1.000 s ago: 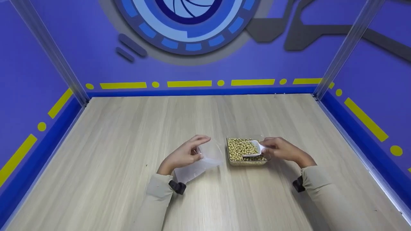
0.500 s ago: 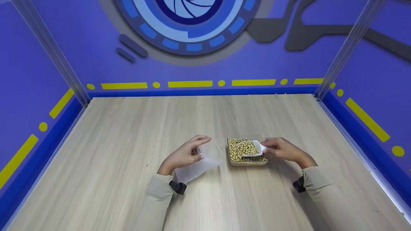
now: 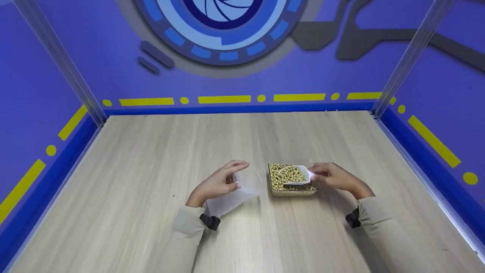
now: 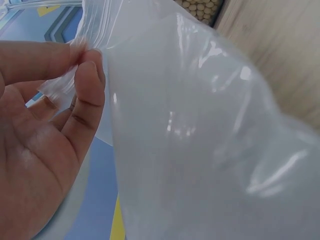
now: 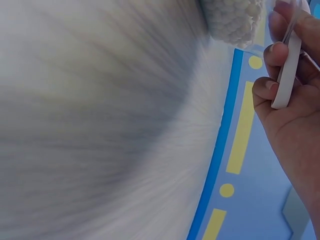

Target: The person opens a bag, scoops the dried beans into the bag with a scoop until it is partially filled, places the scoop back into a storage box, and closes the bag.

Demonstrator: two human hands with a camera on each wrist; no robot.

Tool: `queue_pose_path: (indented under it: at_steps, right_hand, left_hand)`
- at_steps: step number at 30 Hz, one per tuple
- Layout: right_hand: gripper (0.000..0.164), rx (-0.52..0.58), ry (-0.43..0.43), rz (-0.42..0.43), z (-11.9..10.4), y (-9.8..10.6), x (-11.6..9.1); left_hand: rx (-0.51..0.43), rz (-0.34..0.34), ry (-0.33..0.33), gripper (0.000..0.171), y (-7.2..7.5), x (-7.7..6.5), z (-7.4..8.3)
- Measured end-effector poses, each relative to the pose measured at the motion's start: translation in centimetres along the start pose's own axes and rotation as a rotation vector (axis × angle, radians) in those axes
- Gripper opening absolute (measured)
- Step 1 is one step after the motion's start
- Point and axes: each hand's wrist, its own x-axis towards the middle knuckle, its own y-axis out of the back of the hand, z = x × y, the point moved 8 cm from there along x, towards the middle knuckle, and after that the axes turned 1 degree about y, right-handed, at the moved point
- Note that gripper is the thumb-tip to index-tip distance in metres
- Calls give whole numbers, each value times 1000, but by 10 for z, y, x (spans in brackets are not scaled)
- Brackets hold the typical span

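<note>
My left hand [image 3: 218, 183] pinches the edge of a clear zip-lock bag [image 3: 237, 195] between thumb and fingers; the left wrist view shows the bag's zip strip [image 4: 95, 25] at the fingertips. The bag's mouth stands spread toward the right. My right hand [image 3: 337, 177] grips the handle of a white scoop [image 3: 307, 175]. The scoop is heaped with round yellow beans [image 3: 293, 175] and sits over a clear rectangular container [image 3: 293, 193] full of the same beans. In the right wrist view the handle [image 5: 286, 82] lies along the curled fingers.
The container rests on the wood-grain table [image 3: 151, 163], just right of the bag. Blue-purple panels [image 3: 242, 85] with yellow marks wall in the back and both sides. Black wrist cameras [image 3: 210, 221] sit at both cuffs.
The scoop has lifted slightly in the container, with the beans in it now more clearly heaped. My left hand and the bag have stayed in place.
</note>
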Motion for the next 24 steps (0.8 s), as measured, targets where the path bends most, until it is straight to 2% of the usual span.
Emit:
queue_pose_path:
  at_steps: [10,19,24]
  right_hand:
    - [28,42,3,-5,-2,-1,0]
    - [30,32,3,3,-2,-3,0]
    - [28,62,23,8,-11,0,0]
  left_hand:
    - [18,-7,-9,60,0,-1,1]
    - [2,-9,10,61,-1,-1,1]
    - [4,-14,14,61,-1,-1,-1]
